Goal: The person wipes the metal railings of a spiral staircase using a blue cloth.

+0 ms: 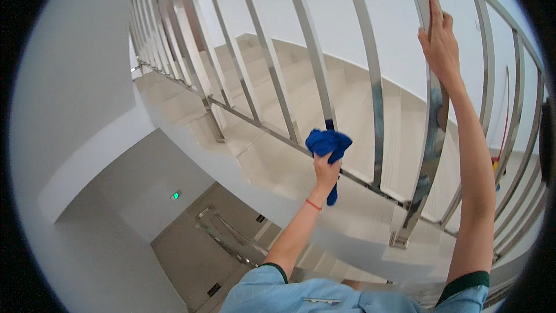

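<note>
My left hand (325, 173) clutches a bunched blue cloth (326, 141). The cloth is pressed around the lower part of a square metal baluster (309, 48), just above the bottom rail (273, 131) of the stair railing. A loose end of blue fabric hangs below my wrist. Higher up on the right, my right hand (442, 48) rests against a wide, shiny metal post (430, 156). Its fingers point upward along the post, and the thumb lies apart on the post's left side.
Pale tiled stairs (269, 165) rise behind the railing towards a white wall (334, 17). Below left, the stairwell drops to a lower floor (173, 248) with a metal handrail (226, 234). A lit green sign (175, 195) hangs there. A thin red pole (504, 126) stands behind the bars on the right.
</note>
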{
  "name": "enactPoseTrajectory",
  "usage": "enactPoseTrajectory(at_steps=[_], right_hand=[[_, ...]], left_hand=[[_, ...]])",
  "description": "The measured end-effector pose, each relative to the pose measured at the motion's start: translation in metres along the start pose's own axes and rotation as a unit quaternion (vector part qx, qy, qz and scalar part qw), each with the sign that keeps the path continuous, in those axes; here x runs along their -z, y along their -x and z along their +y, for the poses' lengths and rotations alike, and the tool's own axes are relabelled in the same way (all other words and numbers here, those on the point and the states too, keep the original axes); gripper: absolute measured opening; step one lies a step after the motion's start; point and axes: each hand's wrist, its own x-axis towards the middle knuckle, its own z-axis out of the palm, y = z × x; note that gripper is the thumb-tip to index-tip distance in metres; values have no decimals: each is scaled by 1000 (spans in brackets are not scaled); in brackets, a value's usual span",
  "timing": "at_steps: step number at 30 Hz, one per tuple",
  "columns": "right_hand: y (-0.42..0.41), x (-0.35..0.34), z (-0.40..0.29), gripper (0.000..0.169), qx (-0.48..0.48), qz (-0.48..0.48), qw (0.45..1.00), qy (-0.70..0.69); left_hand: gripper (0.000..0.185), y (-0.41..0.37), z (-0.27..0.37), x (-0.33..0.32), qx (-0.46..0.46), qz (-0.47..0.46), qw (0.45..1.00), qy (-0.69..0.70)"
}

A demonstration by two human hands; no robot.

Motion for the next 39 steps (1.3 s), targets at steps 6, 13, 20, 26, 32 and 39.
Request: enactPoseTrajectory(at_steps=[6, 13, 20, 26, 32, 39], right_hand=[[2, 4, -7, 82, -23, -12, 1000, 8], [6, 13, -5, 81, -11, -6, 1000, -5], [6, 7, -6, 82, 8, 5, 1000, -16], [-2, 0, 12, 76, 34, 29, 999, -6], [-20, -1, 14, 67, 15, 10, 999, 34], [-25, -12, 15, 68, 7, 9, 999, 39]], left_hand=[[60, -94, 22, 46, 33, 213, 976, 23], [63, -401, 91, 76, -194, 173, 962, -79], [42, -448, 45, 37, -37, 123, 932, -340], [33, -393, 17, 42, -97, 116, 942, -300], [35, -274, -11, 46, -53, 85, 950, -294], [44, -125, -64, 54, -33, -5, 949, -314]])
